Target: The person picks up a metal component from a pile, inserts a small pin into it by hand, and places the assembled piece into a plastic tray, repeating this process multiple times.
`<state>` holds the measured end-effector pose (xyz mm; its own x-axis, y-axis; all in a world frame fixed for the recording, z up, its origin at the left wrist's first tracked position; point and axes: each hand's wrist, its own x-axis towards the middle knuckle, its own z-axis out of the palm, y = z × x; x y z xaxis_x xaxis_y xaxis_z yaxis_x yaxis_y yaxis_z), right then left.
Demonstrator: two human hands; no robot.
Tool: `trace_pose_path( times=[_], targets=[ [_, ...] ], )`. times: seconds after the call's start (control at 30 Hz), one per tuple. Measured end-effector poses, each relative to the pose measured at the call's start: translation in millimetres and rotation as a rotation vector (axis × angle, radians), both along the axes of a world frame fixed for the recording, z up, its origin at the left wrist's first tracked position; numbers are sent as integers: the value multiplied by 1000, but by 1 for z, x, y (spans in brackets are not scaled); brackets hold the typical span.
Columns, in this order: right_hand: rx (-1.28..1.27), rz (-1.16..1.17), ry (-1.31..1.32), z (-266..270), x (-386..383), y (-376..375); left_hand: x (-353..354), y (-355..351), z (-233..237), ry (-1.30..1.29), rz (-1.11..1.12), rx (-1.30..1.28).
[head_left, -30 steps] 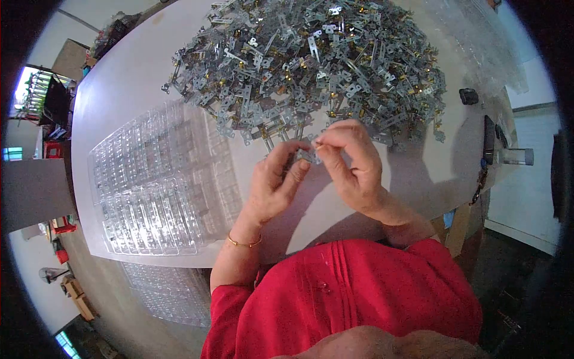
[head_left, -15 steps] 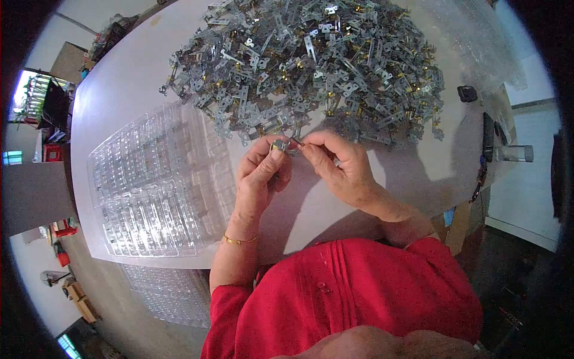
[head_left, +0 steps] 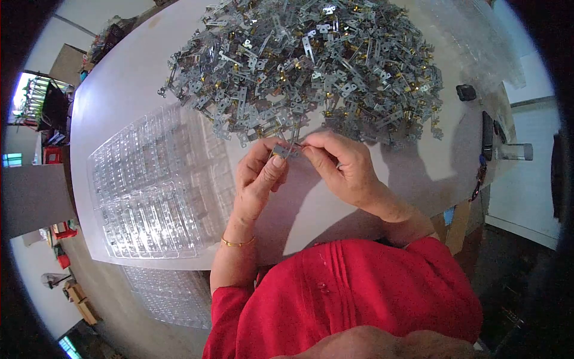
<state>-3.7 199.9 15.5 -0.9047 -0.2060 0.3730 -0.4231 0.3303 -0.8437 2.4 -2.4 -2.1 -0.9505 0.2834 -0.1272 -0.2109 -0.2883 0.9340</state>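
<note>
Grey and small, a piece (head_left: 279, 149) is pinched in the left hand (head_left: 256, 173) over the table (head_left: 134, 78) by the pile (head_left: 311, 66), the right hand (head_left: 344, 164) close beside it, fingertips together on what I can't tell, a fiddly step that seems to need a steady hold.

Right now, nothing readable anywhere in the frame: no lettering, label, brand, number or sign comes through clearly, from upper left to lower right.
</note>
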Motion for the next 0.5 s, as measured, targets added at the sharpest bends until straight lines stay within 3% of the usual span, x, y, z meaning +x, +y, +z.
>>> trace_pose_path(
  times=[0.2, 0.3, 0.4, 0.5],
  targets=[
    [-8, 30, -54, -3, -1, 1, 0, 1, -14, 261, 3, -348],
    [-145, 41, -340, 2, 2, 1, 0, 5, -11, 386, 25, -484],
    [-176, 65, -389, 3, 1, 2, 0, 9, 4, 474, 23, -607],
    [-183, 107, -261, 0, 0, 1, 0, 10, 6, 512, -20, -698]
  ],
)
